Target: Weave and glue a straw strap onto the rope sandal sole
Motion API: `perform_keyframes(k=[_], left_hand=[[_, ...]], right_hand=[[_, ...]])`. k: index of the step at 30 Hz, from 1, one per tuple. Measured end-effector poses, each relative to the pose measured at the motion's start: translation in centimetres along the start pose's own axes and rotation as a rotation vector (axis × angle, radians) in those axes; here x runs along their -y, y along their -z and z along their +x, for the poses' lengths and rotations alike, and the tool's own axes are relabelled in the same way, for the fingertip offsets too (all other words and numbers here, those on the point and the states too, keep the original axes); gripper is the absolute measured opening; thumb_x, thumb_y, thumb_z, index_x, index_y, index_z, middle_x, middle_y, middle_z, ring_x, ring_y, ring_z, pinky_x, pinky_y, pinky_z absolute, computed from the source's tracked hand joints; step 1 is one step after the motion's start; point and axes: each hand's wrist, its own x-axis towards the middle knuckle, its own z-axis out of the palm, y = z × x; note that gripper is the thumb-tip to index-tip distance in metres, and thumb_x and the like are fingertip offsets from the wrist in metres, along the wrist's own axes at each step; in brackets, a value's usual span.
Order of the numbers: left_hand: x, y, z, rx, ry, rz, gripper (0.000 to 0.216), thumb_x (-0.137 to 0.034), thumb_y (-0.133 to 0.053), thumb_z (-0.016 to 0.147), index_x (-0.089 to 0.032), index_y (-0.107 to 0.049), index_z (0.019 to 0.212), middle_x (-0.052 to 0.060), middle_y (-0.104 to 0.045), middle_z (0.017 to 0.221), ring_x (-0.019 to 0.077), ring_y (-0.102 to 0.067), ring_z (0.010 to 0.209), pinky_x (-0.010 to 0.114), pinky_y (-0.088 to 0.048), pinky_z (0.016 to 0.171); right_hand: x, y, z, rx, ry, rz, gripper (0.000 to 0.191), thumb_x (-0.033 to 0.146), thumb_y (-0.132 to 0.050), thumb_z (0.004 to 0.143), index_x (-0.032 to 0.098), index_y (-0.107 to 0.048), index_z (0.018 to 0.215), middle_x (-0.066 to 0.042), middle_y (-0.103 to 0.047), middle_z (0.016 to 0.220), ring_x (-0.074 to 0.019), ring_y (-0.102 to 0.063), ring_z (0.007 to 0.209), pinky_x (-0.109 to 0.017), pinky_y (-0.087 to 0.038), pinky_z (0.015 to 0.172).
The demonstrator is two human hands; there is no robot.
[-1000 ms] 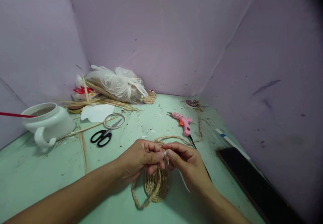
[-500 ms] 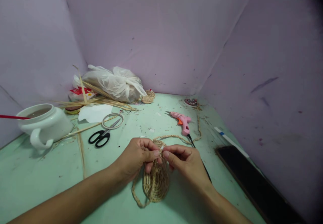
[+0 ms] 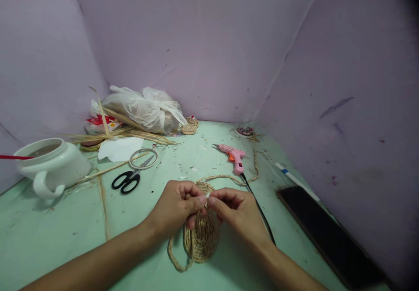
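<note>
An oval coil of braided straw cord (image 3: 205, 237) lies on the green table directly below my hands. My left hand (image 3: 180, 206) is closed in a pinch over its upper part, with the braided cord at its fingertips. From the right, my right hand (image 3: 236, 208) pinches a small white piece (image 3: 207, 195) at the cord, its fingertips almost meeting those of the left. What the white piece is cannot be made out. One loose length of cord (image 3: 173, 256) loops out at the coil's lower left. Another cord stretch (image 3: 225, 177) runs behind the hands toward the right.
A pink glue gun (image 3: 237, 157) lies beyond my right hand, its black cable trailing forward. Scissors (image 3: 131, 181) and a tape ring (image 3: 144, 159) sit left. Farther left stands a white pot (image 3: 67, 164). Dry straw and a plastic bag (image 3: 153, 109) occupy the back; a dark slab (image 3: 327, 234) lies right.
My fingertips have drawn slightly closer together around the white piece. The whole view has shifted a little, so the table's things appear slightly farther left.
</note>
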Motion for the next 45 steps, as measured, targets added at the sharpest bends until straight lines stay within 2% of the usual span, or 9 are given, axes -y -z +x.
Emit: perform_keyframes(k=[13, 19, 22, 25, 28, 34, 41, 45], left_hand=[[0.0, -0.1, 0.1, -0.004, -0.008, 0.000, 0.020, -0.028, -0.064, 0.065, -0.011, -0.053, 0.066, 0.000, -0.060, 0.053, 0.0055, -0.047, 0.034, 0.018, -0.034, 0.038], [-0.2, -0.4, -0.4, -0.041, -0.048, 0.113, 0.013, -0.025, -0.058, 0.070, -0.013, -0.053, 0.070, -0.004, -0.053, 0.046, 0.0068, -0.047, 0.036, 0.018, -0.034, 0.040], [-0.2, -0.4, -0.7, -0.088, -0.135, 0.302, 0.011, -0.024, -0.055, 0.074, -0.013, -0.057, 0.072, -0.003, -0.053, 0.048, 0.0095, -0.051, 0.043, 0.020, -0.037, 0.044], [-0.2, -0.4, -1.0, -0.118, -0.312, 0.541, 0.014, -0.020, -0.051, 0.076, -0.014, -0.063, 0.072, 0.000, -0.058, 0.056, 0.0112, -0.053, 0.052, 0.022, -0.039, 0.050], [-0.3, -0.3, -1.2, -0.094, -0.418, 0.621, 0.019, -0.019, -0.049, 0.077, -0.015, -0.067, 0.074, 0.001, -0.063, 0.061, 0.0108, -0.053, 0.054, 0.021, -0.039, 0.052], [-0.2, -0.4, -0.9, -0.165, -0.318, 0.568, 0.018, -0.019, -0.052, 0.075, -0.014, -0.069, 0.070, 0.001, -0.064, 0.058, 0.0104, -0.052, 0.053, 0.019, -0.039, 0.049], [-0.5, -0.4, -0.7, -0.085, -0.177, 0.376, 0.013, -0.019, -0.051, 0.075, -0.013, -0.063, 0.073, 0.001, -0.060, 0.056, 0.0108, -0.054, 0.052, 0.020, -0.042, 0.050], [-0.5, -0.6, -0.8, -0.102, -0.203, 0.335, 0.007, -0.019, -0.053, 0.074, -0.014, -0.058, 0.074, -0.001, -0.059, 0.055, 0.0100, -0.055, 0.052, 0.018, -0.042, 0.050]], right_hand=[[0.1, 0.0, 0.0, 0.004, -0.002, -0.030, 0.013, 0.026, -0.066, 0.056, 0.014, -0.066, 0.054, 0.001, -0.059, 0.045, -0.0070, -0.043, 0.039, -0.021, -0.035, 0.040], [-0.2, 0.0, 0.1, 0.014, 0.021, -0.072, 0.015, 0.028, -0.063, 0.058, 0.014, -0.066, 0.056, 0.001, -0.057, 0.045, -0.0071, -0.042, 0.039, -0.021, -0.034, 0.040], [-0.5, 0.0, 0.1, -0.014, 0.034, -0.088, 0.015, 0.028, -0.063, 0.058, 0.014, -0.065, 0.056, 0.003, -0.053, 0.043, -0.0071, -0.041, 0.039, -0.021, -0.033, 0.040], [-0.6, 0.1, 0.1, -0.035, 0.043, -0.109, 0.015, 0.028, -0.064, 0.057, 0.013, -0.066, 0.058, 0.002, -0.055, 0.045, -0.0073, -0.042, 0.041, -0.021, -0.033, 0.041], [-0.7, 0.1, 0.1, -0.045, 0.046, -0.101, 0.014, 0.027, -0.064, 0.058, 0.013, -0.068, 0.059, 0.002, -0.057, 0.047, -0.0075, -0.045, 0.043, -0.020, -0.035, 0.043], [-0.7, 0.0, 0.0, 0.015, 0.084, -0.048, 0.016, 0.028, -0.065, 0.059, 0.013, -0.070, 0.063, 0.000, -0.063, 0.054, -0.0082, -0.048, 0.047, -0.020, -0.038, 0.046], [-0.9, 0.0, 0.0, -0.007, 0.093, -0.140, 0.018, 0.029, -0.061, 0.061, 0.012, -0.067, 0.063, 0.000, -0.059, 0.051, -0.0078, -0.045, 0.045, -0.021, -0.035, 0.044], [-1.0, 0.0, 0.1, -0.018, 0.117, -0.161, 0.017, 0.029, -0.059, 0.062, 0.013, -0.064, 0.059, 0.002, -0.055, 0.049, -0.0077, -0.044, 0.043, -0.021, -0.034, 0.044]])
